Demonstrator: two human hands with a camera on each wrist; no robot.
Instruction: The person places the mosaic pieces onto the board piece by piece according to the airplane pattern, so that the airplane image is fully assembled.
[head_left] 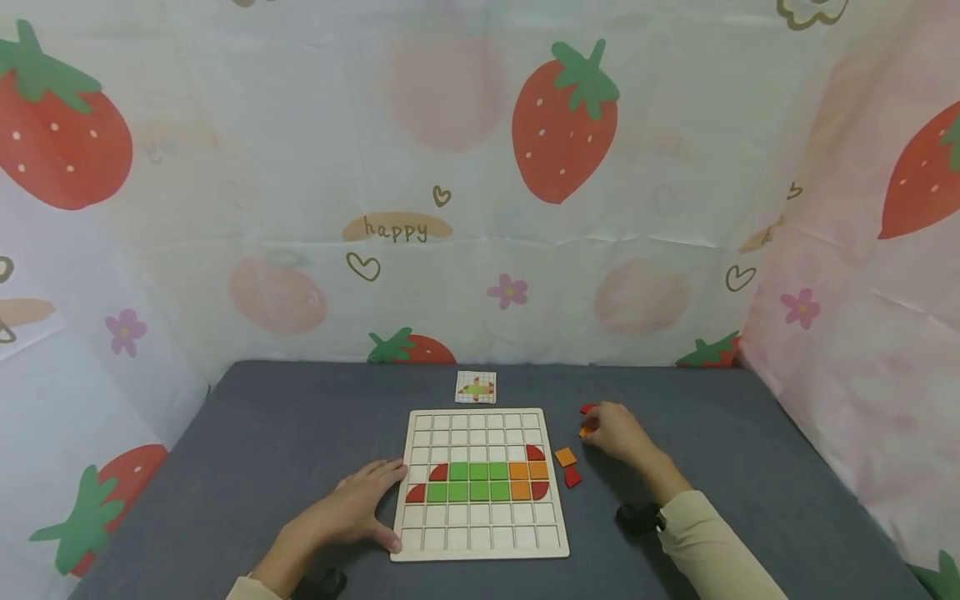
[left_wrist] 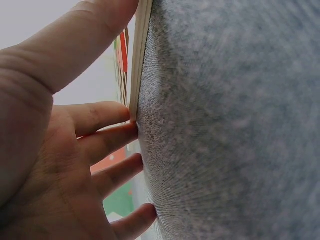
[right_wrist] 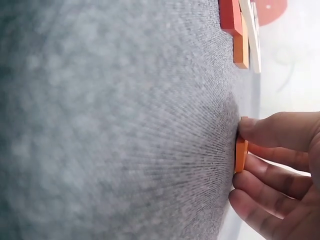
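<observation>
A pale wooden grid board lies on the grey tabletop. Two of its rows carry green tiles, orange tiles and red rounded pieces, with one more red piece just above them at the right. Along the board's left edge rests my left hand, fingers spread, thumb near the lower corner. To the right of the board, my right hand pinches an orange tile between thumb and fingers, down at the table surface in the right wrist view.
Between board and right hand lie a loose orange tile and a red piece. Another red piece shows just beyond the right fingers. Behind the board is a small picture card. A strawberry-print curtain hangs around the table.
</observation>
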